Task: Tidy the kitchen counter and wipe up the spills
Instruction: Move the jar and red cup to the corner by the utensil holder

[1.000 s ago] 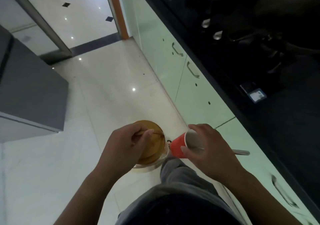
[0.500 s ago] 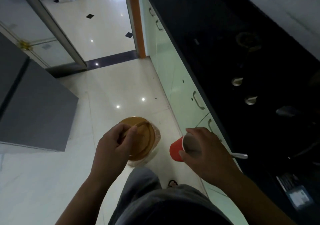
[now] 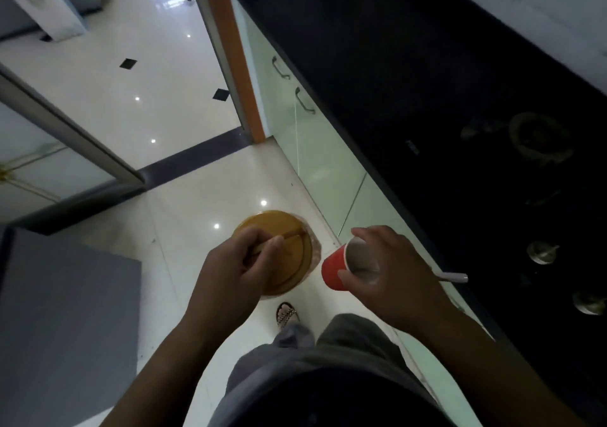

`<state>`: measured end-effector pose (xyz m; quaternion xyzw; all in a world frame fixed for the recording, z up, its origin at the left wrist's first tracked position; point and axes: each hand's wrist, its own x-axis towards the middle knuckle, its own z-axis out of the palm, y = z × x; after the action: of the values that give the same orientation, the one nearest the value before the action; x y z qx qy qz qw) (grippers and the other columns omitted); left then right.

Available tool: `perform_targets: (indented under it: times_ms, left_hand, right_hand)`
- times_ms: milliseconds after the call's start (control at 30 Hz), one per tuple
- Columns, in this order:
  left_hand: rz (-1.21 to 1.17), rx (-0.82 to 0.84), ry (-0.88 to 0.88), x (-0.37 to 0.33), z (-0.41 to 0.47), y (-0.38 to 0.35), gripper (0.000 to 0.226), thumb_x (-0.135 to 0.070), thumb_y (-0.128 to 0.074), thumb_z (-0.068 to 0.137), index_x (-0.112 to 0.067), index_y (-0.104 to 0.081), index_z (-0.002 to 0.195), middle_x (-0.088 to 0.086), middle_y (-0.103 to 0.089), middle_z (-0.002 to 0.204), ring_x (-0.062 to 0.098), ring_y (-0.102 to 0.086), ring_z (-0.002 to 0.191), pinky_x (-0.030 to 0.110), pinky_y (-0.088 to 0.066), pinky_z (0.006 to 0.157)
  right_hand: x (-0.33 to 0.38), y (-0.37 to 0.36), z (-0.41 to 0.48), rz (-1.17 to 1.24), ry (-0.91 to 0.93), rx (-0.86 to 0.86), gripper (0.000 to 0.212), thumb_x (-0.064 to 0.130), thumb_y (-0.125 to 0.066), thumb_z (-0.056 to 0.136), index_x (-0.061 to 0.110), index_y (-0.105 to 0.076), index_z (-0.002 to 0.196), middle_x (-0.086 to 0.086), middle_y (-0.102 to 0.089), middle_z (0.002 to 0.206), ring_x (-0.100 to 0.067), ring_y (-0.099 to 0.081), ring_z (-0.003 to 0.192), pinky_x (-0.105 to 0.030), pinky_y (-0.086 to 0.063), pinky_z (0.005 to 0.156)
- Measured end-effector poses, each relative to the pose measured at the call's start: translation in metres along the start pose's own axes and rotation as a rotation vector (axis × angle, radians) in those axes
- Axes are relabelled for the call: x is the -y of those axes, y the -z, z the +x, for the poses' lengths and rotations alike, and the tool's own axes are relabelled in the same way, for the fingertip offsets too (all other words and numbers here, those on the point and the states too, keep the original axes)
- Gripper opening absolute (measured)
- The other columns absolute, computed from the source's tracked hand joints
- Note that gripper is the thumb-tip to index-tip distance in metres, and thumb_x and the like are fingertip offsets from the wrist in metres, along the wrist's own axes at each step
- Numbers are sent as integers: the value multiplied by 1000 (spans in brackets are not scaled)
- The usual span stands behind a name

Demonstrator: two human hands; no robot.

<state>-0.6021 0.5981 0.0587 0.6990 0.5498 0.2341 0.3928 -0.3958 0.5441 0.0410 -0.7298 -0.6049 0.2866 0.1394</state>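
Note:
My left hand (image 3: 235, 270) grips an amber glass plate (image 3: 289, 252) by its near edge, with a thin stick-like utensil pinched against it. A paler dish rim shows beneath the plate. My right hand (image 3: 391, 272) holds a red paper cup (image 3: 333, 270) by its rim, tilted on its side with the white inside facing me. A white utensil handle (image 3: 455, 276) sticks out to the right from under that hand. Both hands hang over the floor, left of the black counter (image 3: 410, 75).
Pale green cabinets (image 3: 315, 150) with metal handles run under the counter. A dark hob with a burner (image 3: 538, 137) and knobs (image 3: 540, 252) sits at the right. A grey cabinet (image 3: 65, 321) stands at the left. A doorway with an orange frame (image 3: 236, 58) opens ahead. My sandalled foot (image 3: 286, 313) is on the glossy tiles.
The view has swung forward along the counter toward the doorway; the hob has slid to the right and toward me. Both hands keep their hold on the plate and the cup.

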Motion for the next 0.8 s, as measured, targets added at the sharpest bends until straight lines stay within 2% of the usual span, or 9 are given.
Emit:
perform_targets:
  times_ms: [133,200,267,433,500,567,667,800]
  left_hand:
    - [-16,-26,-35,3,72,28,22,-48,-52,85,-28,-58,78,-9,-62,73,4,-58,77,16,-45,54]
    - [-22,-61,-35,2,107,40,23,-47,-50,83,-26,-59,78,-6,-63,74,8,-58,74,27,-49,56]
    - [-13,-83,-28,3,146,52,25,-49,-51,83,-25,-60,81,-6,-63,78,10,-58,75,31,-50,59]
    - [11,-6,29,6,259,67,28,-45,-49,83,-22,-62,93,-2,-64,87,18,-61,84,35,-55,68]
    - [9,24,25,-1,305,72,34,-50,-47,80,-23,-63,92,-2,-66,87,19,-62,83,33,-55,66]
    - [19,51,2,-13,347,78,38,-54,-45,76,-24,-63,91,-5,-65,85,17,-62,80,25,-51,61]
    - [38,71,-48,-31,402,85,21,-47,-48,83,-31,-61,86,-10,-64,80,13,-62,76,16,-45,59]
    - [6,84,-99,-51,466,85,25,-54,-43,77,-35,-59,82,-12,-65,79,3,-62,78,14,-48,59]
  right_hand:
    - [18,10,53,32,-51,-46,65,49,-64,78,27,-38,134,7,-43,136,-12,-40,121,-21,-32,90]
    - [24,18,80,55,-71,-53,64,47,-64,79,27,-38,134,8,-42,136,-12,-40,122,-24,-34,94]
    - [29,26,112,67,-88,-50,63,46,-63,80,29,-36,134,11,-38,138,-11,-36,124,-23,-32,95]
    - [35,45,214,112,-94,-86,64,46,-65,79,31,-37,134,12,-37,138,-10,-35,125,-23,-32,97]
    - [36,59,258,116,-80,-94,65,45,-66,78,30,-38,134,11,-38,137,-10,-36,123,-21,-31,95]
    - [35,81,301,101,-61,-119,64,45,-67,76,30,-40,133,13,-40,133,-9,-38,120,-20,-29,91]
    - [33,114,355,100,-54,-178,64,45,-67,75,30,-42,132,15,-42,130,-8,-40,117,-19,-28,90]
    - [30,144,412,100,-99,-186,65,45,-66,76,29,-41,133,12,-41,133,-10,-39,120,-21,-29,89]
